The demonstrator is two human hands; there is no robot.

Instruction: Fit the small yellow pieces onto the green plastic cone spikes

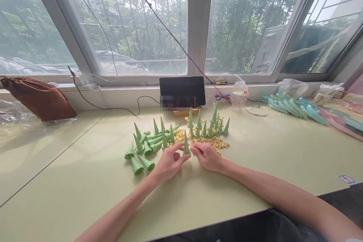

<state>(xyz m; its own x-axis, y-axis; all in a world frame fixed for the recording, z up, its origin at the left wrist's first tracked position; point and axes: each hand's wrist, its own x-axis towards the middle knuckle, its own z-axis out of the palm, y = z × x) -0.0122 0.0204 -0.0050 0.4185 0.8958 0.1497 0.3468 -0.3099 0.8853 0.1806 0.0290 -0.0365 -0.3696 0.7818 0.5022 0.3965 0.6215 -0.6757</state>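
My left hand (168, 163) and my right hand (207, 155) meet at one upright green cone (186, 145) on the pale green table (85, 181). Both hands pinch at the cone's base with curled fingers. Just behind them lies a scatter of small yellow pieces (212, 143). Several green cones stand upright in a group (208, 124) beyond the yellow pieces. More green cones lie on their sides or stand in a heap (144, 145) to the left of my left hand.
A dark tablet (182, 91) leans against the window sill at the back. A brown bag (39, 98) lies at the far left. Teal packets (295, 107) and plastic bags sit at the right. A clear bagged cup (239, 94) and cables are near the sill.
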